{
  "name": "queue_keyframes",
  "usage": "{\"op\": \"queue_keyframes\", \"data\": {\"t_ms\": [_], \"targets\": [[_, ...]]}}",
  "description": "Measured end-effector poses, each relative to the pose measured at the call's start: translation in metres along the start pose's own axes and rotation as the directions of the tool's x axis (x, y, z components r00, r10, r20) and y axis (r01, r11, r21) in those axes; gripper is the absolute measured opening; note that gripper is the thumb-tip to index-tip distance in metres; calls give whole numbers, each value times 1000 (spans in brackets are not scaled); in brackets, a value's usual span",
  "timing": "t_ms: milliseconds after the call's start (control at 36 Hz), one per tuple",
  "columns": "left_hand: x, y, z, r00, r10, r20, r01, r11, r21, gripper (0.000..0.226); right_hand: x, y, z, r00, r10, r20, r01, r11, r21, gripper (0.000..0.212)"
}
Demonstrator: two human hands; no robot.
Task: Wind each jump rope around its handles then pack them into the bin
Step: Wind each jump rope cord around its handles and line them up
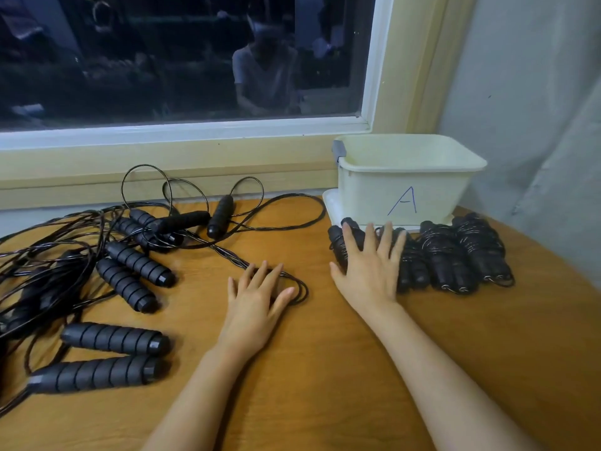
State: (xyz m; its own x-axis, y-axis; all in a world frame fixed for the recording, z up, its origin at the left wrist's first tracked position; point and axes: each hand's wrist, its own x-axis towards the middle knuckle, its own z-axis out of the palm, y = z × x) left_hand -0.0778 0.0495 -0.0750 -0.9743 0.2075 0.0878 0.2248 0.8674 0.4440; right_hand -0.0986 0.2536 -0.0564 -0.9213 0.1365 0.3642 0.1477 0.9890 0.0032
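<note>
Several unwound black jump ropes (130,275) with ribbed handles lie tangled on the left of the wooden table (325,369). A thin rope loop (300,289) runs under my left hand (257,301), which lies flat with fingers spread. Several wound rope bundles (455,255) stand in a row in front of the cream bin (403,187) marked "A". My right hand (370,265) rests flat, fingers straight, on the leftmost bundles (338,242). The bin's inside looks empty from here.
The bin stands on a white lid (328,203) at the table's back right. A window (182,60) and its sill run along the back; a grey wall (536,109) closes the right side.
</note>
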Motion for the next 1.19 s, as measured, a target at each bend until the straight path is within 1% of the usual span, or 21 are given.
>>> {"op": "queue_keyframes", "data": {"t_ms": [83, 139, 222, 333, 444, 500, 639, 694, 750, 806, 889, 972, 1028, 1111, 1194], "targets": [[2, 0, 1, 1000, 5, 11, -5, 999, 33, 72, -7, 6, 4, 998, -39, -41, 38, 999, -21, 70], [3, 0, 1, 1000, 12, 6, -12, 1000, 21, 74, -10, 13, 10, 997, -40, -68, 40, 999, -13, 65], [1, -2, 2, 1000, 17, -3, -17, 1000, -10, 79, -11, 21, 13, 998, -7, -65, 5, 1000, -28, 62], [0, -3, -1, 1000, 9, -3, -9, 999, -52, 79, -9, 33, 13, 997, 54, -55, -55, 998, -25, 61], [-1, -3, -1, 1000, 6, 10, -5, 999, -48, 76, -7, 44, 12, 992, 120, -28, -121, 992, -34, 62], [-1, -2, -2, 1000, 6, 17, -5, 999, -51, 76, -7, 46, 12, 991, 127, -27, -128, 991, -32, 63], [-3, -2, -3, 1000, 6, 16, -5, 998, -56, 68, -7, 49, 15, 987, 101, -124, -99, 995, 20, 76], [-4, -2, -2, 1000, 10, 10, -10, 998, -60, 65, -8, 48, 14, 986, 59, -156, -54, 998, 38, 78], [-5, -3, -1, 1000, 11, 3, -10, 997, -70, 59, -11, 44, 13, 984, -2, -176, 10, 999, 45, 76], [-6, -3, -1, 1000, 4, -17, -5, 996, -85, 53, -15, 36, 12, 979, -67, -191, 80, 995, 61, 70], [-8, -4, -2, 998, -21, -57, 13, 990, -140, 50, -26, 17, 11, 969, -159, -189, 187, 972, 143, 57], [-12, -7, -2, 992, -57, -111, 29, 970, -240, 44, -39, -5, 11, 958, -241, -156, 274, 928, 253, 48], [-16, -9, -4, 990, -70, -122, 34, 959, -281, 41, -46, -18, 10, 949, -295, -114, 316, 892, 323, 43], [-23, -13, -16, 990, -60, -125, 23, 960, -279, 39, -49, -36, 5, 932, -361, -39, 344, 841, 418, 39], [-25, -20, -39, 988, -47, -147, 12, 972, -234, 37, -41, -55, -5, 921, -390, 4, 340, 809, 479, 40]]}}
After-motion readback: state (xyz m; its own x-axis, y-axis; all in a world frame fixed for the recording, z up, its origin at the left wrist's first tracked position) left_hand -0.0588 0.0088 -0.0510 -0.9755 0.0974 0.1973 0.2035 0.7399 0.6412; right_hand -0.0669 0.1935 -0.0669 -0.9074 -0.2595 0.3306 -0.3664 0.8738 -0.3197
